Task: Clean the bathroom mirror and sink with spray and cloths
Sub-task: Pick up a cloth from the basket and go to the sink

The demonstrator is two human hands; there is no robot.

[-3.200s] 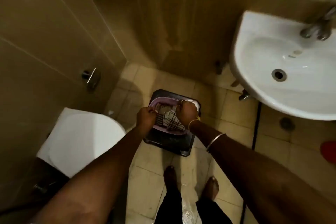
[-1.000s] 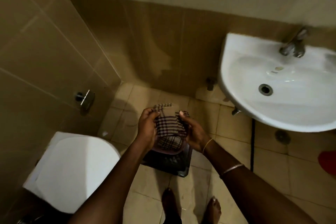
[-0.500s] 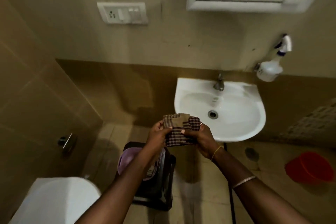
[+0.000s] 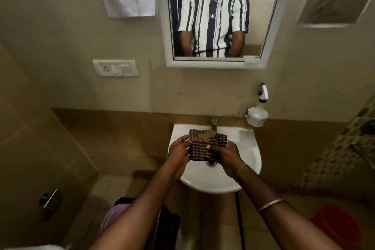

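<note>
While above sink (image 4: 246, 142), hands grip cloth (image 4: 203, 146).

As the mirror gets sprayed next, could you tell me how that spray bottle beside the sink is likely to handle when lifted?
The spray bottle looks like rigid translucent plastic, so probably stiff and not fragile. Its round body beneath a narrow trigger head suggests gripping the neck. How full it is cannot be told, so its weight is uncertain.

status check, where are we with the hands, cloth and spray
Left hand and right hand both gripping folded checked cloth over the sink. Spray bottle untouched on wall, right of tap. Mirror ahead, nothing in the way.
</note>
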